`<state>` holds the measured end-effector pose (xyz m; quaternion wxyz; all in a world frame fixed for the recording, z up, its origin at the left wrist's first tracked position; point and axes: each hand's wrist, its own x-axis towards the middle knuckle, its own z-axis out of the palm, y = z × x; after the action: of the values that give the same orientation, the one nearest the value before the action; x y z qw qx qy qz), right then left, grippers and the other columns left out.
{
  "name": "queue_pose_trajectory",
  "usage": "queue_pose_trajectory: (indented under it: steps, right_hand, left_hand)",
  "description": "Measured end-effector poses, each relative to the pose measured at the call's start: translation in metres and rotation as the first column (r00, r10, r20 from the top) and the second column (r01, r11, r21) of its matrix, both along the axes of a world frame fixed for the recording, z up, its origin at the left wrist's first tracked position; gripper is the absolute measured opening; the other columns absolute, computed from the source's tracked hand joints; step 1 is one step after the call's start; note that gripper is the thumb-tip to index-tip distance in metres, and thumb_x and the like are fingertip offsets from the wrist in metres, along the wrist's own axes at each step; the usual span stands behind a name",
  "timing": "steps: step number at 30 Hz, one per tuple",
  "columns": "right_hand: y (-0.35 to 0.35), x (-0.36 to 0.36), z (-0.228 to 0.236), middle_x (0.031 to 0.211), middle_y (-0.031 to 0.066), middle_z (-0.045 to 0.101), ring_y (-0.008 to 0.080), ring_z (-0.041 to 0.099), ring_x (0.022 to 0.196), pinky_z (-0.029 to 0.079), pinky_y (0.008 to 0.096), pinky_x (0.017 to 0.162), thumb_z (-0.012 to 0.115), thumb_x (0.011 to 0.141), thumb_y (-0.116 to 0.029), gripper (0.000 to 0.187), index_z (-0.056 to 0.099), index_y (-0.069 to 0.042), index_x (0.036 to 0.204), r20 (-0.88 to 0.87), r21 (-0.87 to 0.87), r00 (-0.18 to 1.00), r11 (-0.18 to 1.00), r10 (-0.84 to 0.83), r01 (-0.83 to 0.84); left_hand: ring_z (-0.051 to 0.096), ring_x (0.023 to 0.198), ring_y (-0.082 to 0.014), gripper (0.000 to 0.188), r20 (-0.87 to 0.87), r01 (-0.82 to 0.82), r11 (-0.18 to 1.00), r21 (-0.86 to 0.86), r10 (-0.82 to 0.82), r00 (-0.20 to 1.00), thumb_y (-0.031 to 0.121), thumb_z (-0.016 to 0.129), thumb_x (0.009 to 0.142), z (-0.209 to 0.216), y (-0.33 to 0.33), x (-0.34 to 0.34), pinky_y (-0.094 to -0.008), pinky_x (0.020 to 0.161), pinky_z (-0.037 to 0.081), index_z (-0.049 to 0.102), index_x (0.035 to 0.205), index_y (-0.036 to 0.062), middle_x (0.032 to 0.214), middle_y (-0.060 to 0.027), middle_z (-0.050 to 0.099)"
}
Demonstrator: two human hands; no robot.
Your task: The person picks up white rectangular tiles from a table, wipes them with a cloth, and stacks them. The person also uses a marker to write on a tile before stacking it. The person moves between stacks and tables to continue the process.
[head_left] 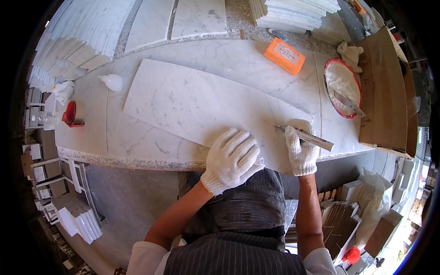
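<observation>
The knit-gloved right hand (302,151) grasps a cylindrical marker (316,139), its tip over the right part of a smooth, grey-veined rectangular slab (201,101), slanting to the rough front edge of the worktable (91,137). The left hand (233,158) lies on the slab, fingers extended; whether it grips the clear tube (260,162) I cannot tell.

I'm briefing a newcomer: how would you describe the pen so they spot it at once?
On the marble worktop, find the long slanted tile. At its near right end, the gloved right hand holds the pen. Unlike the orange box farther back, it is slim, pale and grey-tipped.
</observation>
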<state>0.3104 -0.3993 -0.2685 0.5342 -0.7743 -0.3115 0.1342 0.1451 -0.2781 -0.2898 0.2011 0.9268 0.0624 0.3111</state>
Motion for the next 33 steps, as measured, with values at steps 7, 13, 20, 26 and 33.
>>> queue_pose_trajectory:
  steps: [7, 13, 20, 26, 33]
  right_hand:
    - [-0.003, -0.0005, -0.0028, 0.087, 0.0086, 0.066, 0.0151, 0.059, 0.074, 0.049, 0.0298, 0.069, 0.069, 0.088, -0.02, 0.02, 0.066, -0.001, 0.095, -0.058, 0.034, 0.998, 0.999, -0.008, 0.01]
    - [-0.0047, -0.0008, -0.0045, 0.085, 0.0082, 0.066, 0.0144, 0.059, 0.073, 0.049, 0.0294, 0.068, 0.07, 0.087, -0.018, 0.019, 0.066, -0.001, 0.094, -0.049, 0.039, 0.998, 0.999, -0.027, 0.029]
    - [-0.0071, -0.0016, -0.0073, 0.089, 0.0041, 0.061, 0.0092, 0.054, 0.076, 0.047, 0.0259, 0.071, 0.063, 0.092, -0.015, 0.017, 0.062, 0.0, 0.099, -0.031, 0.044, 1.0, 0.999, 0.001, 0.0]
    - [-0.0065, -0.0014, -0.0058, 0.091, 0.005, 0.061, 0.009, 0.054, 0.077, 0.048, 0.0264, 0.072, 0.063, 0.092, -0.016, 0.017, 0.062, 0.0, 0.098, -0.007, 0.043, 1.0, 0.999, -0.013, 0.013]
    - [-0.0084, -0.0018, -0.0049, 0.092, 0.0054, 0.061, 0.0098, 0.054, 0.079, 0.047, 0.0267, 0.073, 0.063, 0.091, -0.014, 0.016, 0.062, 0.0, 0.099, -0.083, 0.024, 0.996, 1.0, -0.012, 0.014]
  left_hand:
    - [0.056, 0.113, -0.0274, 0.04, -0.012, 0.003, 1.0, 0.0, -0.003, 1.0, 0.032, 0.075, 0.078, -0.0002, 0.0002, -0.0007, -0.0492, 0.099, 0.045, 0.06, 0.109, 0.0112, 0.116, -0.0069, 0.06]
    - [0.056, 0.113, -0.0273, 0.04, -0.015, 0.002, 1.0, -0.003, -0.002, 1.0, 0.033, 0.075, 0.078, -0.0008, -0.0002, -0.001, -0.0493, 0.1, 0.044, 0.06, 0.109, 0.0113, 0.116, -0.0068, 0.06]
    - [0.056, 0.113, -0.0272, 0.041, -0.015, 0.004, 1.0, -0.008, -0.004, 1.0, 0.033, 0.075, 0.078, -0.0004, -0.0004, -0.0011, -0.0491, 0.1, 0.044, 0.059, 0.11, 0.0115, 0.116, -0.0069, 0.06]
    - [0.056, 0.113, -0.0275, 0.042, -0.017, 0.005, 1.0, -0.011, -0.006, 1.0, 0.033, 0.075, 0.079, -0.0002, -0.0002, -0.0006, -0.0489, 0.1, 0.044, 0.059, 0.111, 0.0117, 0.115, -0.007, 0.06]
    - [0.056, 0.113, -0.0273, 0.041, -0.016, 0.001, 1.0, -0.005, -0.001, 1.0, 0.033, 0.074, 0.079, -0.0011, -0.0005, -0.0011, -0.049, 0.1, 0.044, 0.059, 0.111, 0.012, 0.115, -0.0071, 0.06]
